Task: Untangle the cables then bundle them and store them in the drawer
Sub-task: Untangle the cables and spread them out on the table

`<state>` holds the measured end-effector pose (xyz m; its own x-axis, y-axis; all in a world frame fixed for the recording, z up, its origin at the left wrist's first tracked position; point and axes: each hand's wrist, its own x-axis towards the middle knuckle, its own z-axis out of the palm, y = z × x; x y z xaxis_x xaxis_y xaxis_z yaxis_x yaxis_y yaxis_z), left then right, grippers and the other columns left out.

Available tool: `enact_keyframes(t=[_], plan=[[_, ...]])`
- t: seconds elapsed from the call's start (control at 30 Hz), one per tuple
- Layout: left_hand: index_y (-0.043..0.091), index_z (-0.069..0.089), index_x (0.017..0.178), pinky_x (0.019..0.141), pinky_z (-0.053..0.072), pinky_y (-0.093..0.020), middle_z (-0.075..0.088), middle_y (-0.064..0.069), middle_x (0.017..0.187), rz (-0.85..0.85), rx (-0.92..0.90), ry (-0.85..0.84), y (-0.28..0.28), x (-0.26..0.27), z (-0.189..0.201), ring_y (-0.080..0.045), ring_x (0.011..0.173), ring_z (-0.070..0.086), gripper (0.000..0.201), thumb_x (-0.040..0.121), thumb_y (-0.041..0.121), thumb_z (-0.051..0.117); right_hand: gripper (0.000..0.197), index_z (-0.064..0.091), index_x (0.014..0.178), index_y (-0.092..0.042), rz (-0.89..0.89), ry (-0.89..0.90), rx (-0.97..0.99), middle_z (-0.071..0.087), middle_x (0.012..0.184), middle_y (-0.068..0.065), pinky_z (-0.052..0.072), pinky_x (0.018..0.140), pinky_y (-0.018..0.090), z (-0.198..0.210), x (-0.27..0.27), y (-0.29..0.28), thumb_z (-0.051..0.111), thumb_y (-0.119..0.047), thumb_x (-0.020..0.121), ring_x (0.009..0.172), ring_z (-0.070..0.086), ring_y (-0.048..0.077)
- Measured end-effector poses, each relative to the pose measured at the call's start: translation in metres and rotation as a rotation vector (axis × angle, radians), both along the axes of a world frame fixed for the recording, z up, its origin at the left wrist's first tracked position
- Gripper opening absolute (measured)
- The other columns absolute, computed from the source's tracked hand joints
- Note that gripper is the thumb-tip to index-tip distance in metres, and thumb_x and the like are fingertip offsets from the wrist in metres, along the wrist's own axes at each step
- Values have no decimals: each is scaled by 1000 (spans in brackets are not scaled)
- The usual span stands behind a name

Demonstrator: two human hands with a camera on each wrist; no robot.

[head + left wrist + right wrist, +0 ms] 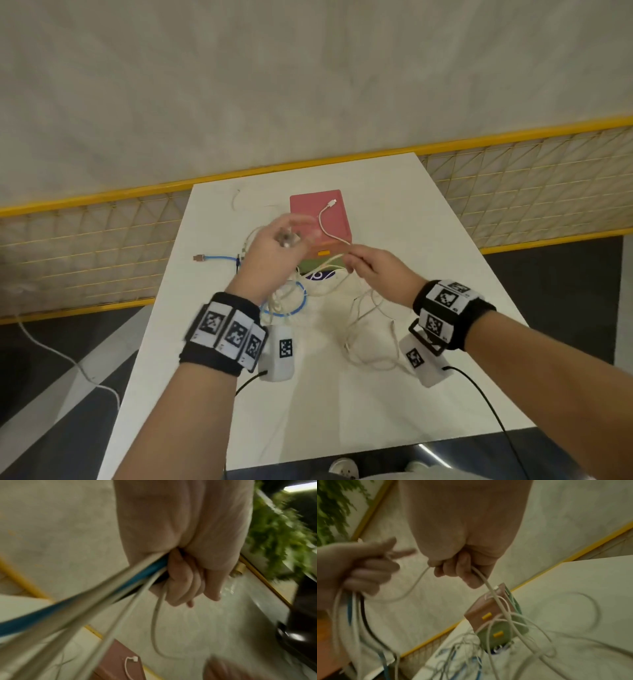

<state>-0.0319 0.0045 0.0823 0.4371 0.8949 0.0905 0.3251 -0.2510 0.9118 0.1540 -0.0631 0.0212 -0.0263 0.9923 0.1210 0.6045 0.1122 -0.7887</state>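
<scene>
Currently my left hand (274, 253) is raised above the white table (394, 212), fingers curled round a bunch of cables: a blue cable (96, 592), a dark one and several white ones. My right hand (371, 270) sits just beside it, pinching one white cable (489, 588) that runs across the top of the small drawer unit (320, 214), a pink box with a green drawer below. More tangled cables (363, 329) lie loose on the table in front of the drawers. Both wrist views are blurred.
</scene>
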Motion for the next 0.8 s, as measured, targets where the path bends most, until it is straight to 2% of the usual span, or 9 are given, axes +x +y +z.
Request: enact_keyframes(t=[0.07,0.13,0.2,0.33,0.47,0.57,0.63,0.7,0.8], plan=[[30,68,95,58,42,-5,61,22,82,-85,-22,194,-6,10,-6,4,75,55,11,89,38,66,24,57,81,-21,19,43,52,52,67,-6,35,61,17,15,-4,8,43,-15,100,61,48,-1],[31,68,86,60,42,-10,66,11,84,-113,-25,296,-7,11,-8,-3,77,57,14,90,43,63,21,59,86,-8,42,66,60,54,71,-2,38,63,18,21,-3,13,44,-14,99,64,46,1],[27,67,82,56,39,-20,61,0,82,-27,20,253,0,6,-4,-9,67,51,18,92,40,60,22,55,85,-4,44,63,61,47,68,-7,36,61,13,21,4,14,42,-13,100,61,42,1],[27,59,69,58,36,-26,54,6,68,305,104,47,17,-6,5,-14,63,49,26,94,38,59,24,52,84,-3,2,8,-2,38,63,-11,34,58,11,8,24,8,38,-13,101,56,39,0],[21,63,108,56,36,-14,51,9,63,424,214,77,10,-3,-3,-5,61,54,16,94,30,60,24,55,82,-5,13,7,6,44,57,-14,34,59,9,10,16,11,41,-12,100,57,44,-3],[40,53,126,51,39,-8,47,11,54,135,264,130,-7,12,-12,1,49,49,35,93,32,62,24,59,85,-3,52,-8,36,47,63,-10,35,59,11,13,3,18,44,-15,99,58,44,-1],[34,62,112,49,36,-12,47,10,56,-7,228,277,-15,22,-19,-2,49,46,22,92,42,59,20,59,88,-3,78,5,49,55,70,-1,36,62,17,14,-4,20,43,-9,98,61,44,3],[18,65,95,47,32,-15,45,7,58,-8,168,267,-13,23,-25,-4,48,41,31,91,48,58,18,57,87,-4,83,29,63,53,73,3,36,63,24,17,-8,20,42,-5,98,65,44,9],[11,61,79,48,33,-14,49,4,59,105,241,165,-1,11,-18,-5,48,40,37,87,47,64,22,55,84,-17,97,16,65,49,70,-10,36,62,14,22,-1,14,41,-13,100,63,45,1]])
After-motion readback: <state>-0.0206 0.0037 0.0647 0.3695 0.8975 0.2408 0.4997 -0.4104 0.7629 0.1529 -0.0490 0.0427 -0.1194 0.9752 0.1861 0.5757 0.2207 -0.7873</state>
